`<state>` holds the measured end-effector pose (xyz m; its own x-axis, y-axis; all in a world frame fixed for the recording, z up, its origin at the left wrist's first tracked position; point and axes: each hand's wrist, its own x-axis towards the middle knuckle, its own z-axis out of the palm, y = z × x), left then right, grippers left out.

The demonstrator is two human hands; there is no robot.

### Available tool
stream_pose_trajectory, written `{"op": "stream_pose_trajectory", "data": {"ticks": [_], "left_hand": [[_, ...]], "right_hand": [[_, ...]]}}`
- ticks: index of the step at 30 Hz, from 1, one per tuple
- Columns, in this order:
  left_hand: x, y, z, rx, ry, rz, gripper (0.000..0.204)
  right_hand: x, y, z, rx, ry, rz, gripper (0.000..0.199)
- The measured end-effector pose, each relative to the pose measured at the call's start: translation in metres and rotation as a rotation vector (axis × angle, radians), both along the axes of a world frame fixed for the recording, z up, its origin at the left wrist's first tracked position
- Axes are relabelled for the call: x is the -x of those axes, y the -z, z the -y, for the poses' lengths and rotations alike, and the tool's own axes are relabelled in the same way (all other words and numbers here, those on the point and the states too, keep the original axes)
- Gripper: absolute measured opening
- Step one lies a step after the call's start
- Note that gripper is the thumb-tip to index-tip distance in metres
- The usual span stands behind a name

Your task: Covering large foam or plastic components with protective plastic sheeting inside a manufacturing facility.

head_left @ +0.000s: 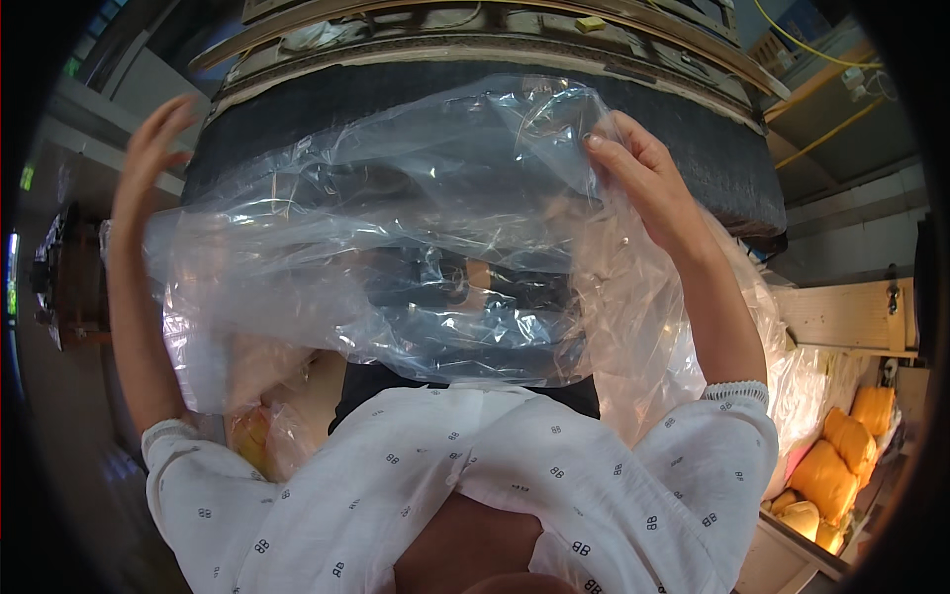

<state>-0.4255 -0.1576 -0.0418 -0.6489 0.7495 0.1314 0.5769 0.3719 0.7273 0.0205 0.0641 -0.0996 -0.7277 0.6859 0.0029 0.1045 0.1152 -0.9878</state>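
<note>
A large sheet of clear plastic film (396,233) spreads in front of me, wrinkled and glossy, hanging over my lap. At its upper right corner my right hand (638,168) pinches the film between thumb and fingers. My left hand (158,148) is raised at the far left, a little blurred, with its fingers apart and nothing in them. The film's left part hangs just beside that forearm. Behind the film lies a dark, block-shaped surface (712,163), partly seen through the plastic.
Beyond the dark block runs a wooden frame or rail (683,49) with a small yellow piece (590,24) on it. Orange bundles (831,475) lie at the lower right, near more crumpled plastic. A pale wooden board (841,315) stands at the right. A yellow cable (811,49) hangs at the upper right.
</note>
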Motion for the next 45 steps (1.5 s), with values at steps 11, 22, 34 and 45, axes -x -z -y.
{"op": "stream_pose_trajectory", "data": {"ticks": [11, 22, 34, 45], "left_hand": [[-0.231, 0.048, -0.067, -0.282, 0.497, 0.299, 0.013], [0.019, -0.091, 0.247, -0.450, -0.476, -0.117, 0.037], [0.047, 0.109, -0.024, 0.038, 0.226, -0.148, 0.028], [0.219, 0.174, -0.032, 0.106, 0.019, -0.130, 0.045]], "right_hand": [[-0.053, -0.007, -0.026, -1.126, 0.231, 0.340, 0.013], [-0.177, 0.108, -0.022, -1.103, 0.800, 0.374, 0.021], [-0.572, 0.266, 0.214, 0.865, 0.439, 2.089, 0.038], [-0.461, -0.029, -0.117, -0.933, 1.314, 0.954, 0.025]]}}
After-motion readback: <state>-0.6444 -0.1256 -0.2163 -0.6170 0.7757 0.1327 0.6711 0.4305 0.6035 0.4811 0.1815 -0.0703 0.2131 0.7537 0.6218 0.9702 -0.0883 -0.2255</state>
